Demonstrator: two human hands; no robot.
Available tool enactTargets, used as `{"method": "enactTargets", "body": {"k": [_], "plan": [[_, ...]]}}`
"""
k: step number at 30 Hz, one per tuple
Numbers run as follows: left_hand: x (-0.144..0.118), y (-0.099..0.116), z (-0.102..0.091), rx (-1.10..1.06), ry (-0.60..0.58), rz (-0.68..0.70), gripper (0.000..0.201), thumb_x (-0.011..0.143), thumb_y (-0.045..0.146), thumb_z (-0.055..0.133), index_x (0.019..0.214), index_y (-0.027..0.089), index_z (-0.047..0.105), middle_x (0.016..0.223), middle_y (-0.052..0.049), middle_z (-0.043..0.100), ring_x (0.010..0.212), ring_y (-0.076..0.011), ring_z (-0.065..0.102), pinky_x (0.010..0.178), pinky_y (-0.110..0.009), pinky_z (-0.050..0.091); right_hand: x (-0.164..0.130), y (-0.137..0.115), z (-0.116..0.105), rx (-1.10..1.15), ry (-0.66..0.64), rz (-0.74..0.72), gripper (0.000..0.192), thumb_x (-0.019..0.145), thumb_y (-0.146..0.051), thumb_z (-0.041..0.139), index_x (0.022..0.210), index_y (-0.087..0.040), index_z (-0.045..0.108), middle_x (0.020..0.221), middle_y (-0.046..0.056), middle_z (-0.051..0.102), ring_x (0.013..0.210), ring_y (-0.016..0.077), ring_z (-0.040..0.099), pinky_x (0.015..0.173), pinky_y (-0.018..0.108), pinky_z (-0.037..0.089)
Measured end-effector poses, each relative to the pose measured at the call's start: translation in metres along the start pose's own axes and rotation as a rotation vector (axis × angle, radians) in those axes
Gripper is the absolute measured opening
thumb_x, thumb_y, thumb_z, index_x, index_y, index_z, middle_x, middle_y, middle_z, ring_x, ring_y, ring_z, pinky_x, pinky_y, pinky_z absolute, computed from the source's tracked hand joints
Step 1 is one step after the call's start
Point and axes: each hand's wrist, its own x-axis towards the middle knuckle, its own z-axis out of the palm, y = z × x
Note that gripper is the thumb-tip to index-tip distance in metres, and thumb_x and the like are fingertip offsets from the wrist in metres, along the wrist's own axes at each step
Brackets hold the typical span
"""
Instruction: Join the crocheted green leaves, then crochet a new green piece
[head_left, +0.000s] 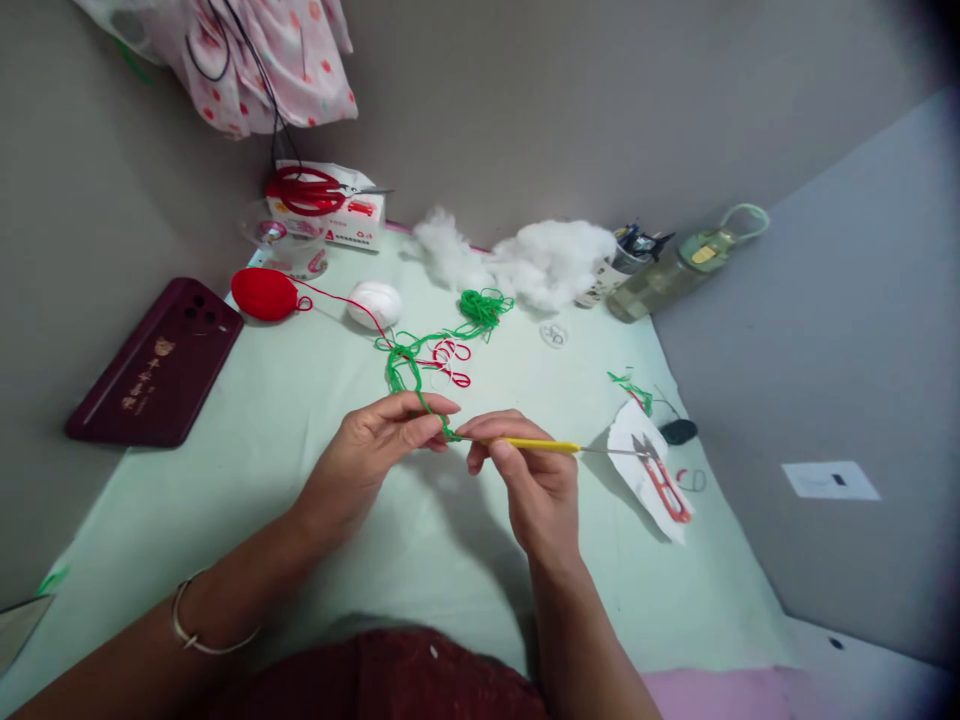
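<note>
Between the thumb and fingers of my left hand (pixel 382 445) is pinched a small piece of green yarn (pixel 450 432). My right hand (pixel 536 480) grips a crochet hook (pixel 540 445) by its yellow handle, its metal tip pointing left and meeting the green yarn at my left fingertips. Whether a loop sits on the tip is too small to tell. From my left hand a green strand runs up to loose loops (pixel 403 368) and on to a tangled green bundle (pixel 484 308). Red and white strands (pixel 452 362) lie beside the loops.
Behind are a red yarn ball (pixel 264 294), a white yarn ball (pixel 375 304) and white stuffing (pixel 551 262). A phone (pixel 157 365) leans at left. Thread snips (pixel 664 485) lie on white paper at right, below a bottle (pixel 667 275). Red-handled scissors (pixel 307 190) rest on a box.
</note>
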Motion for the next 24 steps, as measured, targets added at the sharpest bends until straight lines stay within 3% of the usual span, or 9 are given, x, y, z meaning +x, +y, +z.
{"method": "enactTargets", "body": {"k": [5,10,15,20,24], "plan": [[0.004,-0.004,-0.002,-0.151,0.018,-0.102,0.015,0.082,0.033,0.083,0.093,0.024,0.081,0.079,0.001,0.073,0.078,-0.0138,0.067,0.084,-0.028,0.054,0.0,0.006,-0.001,0.045,0.007,0.044,0.017,0.099,-0.029,0.063,0.099,-0.027,0.08,0.099,0.005,0.075,0.071,0.0141,0.065,0.065,0.031,0.054],[0.004,-0.006,-0.004,-0.168,0.003,-0.144,0.019,0.082,0.028,0.083,0.099,0.023,0.08,0.079,0.001,0.069,0.076,-0.013,0.065,0.08,-0.027,0.053,0.002,0.011,0.0,0.16,0.086,0.19,0.018,0.096,-0.038,0.067,0.095,-0.023,0.078,0.095,0.006,0.077,0.066,0.0134,0.062,0.062,0.03,0.054],[0.003,-0.006,-0.004,-0.075,-0.114,-0.109,0.045,0.08,0.025,0.083,0.124,0.025,0.072,0.079,0.003,0.065,0.074,-0.013,0.063,0.078,-0.028,0.051,0.006,0.012,0.002,0.256,0.132,0.258,0.019,0.092,-0.041,0.07,0.091,-0.023,0.077,0.092,0.005,0.075,0.063,0.0119,0.06,0.058,0.027,0.053],[0.0,-0.008,-0.002,-0.029,-0.199,-0.116,0.082,0.081,0.021,0.083,0.154,0.032,0.046,0.079,0.005,0.062,0.079,-0.013,0.063,0.084,-0.028,0.05,0.004,0.014,0.003,0.251,0.087,0.274,0.019,0.093,-0.04,0.07,0.092,-0.022,0.077,0.093,0.005,0.075,0.062,0.0111,0.059,0.056,0.026,0.05],[0.0,-0.012,-0.002,-0.017,-0.242,-0.122,0.085,0.086,0.023,0.079,0.159,0.032,0.035,0.091,0.001,0.067,0.088,-0.0161,0.068,0.091,-0.031,0.051,0.002,0.017,0.004,0.243,0.023,0.294,0.018,0.095,-0.038,0.068,0.095,-0.023,0.078,0.097,0.005,0.077,0.061,0.01,0.059,0.057,0.025,0.048]]}}
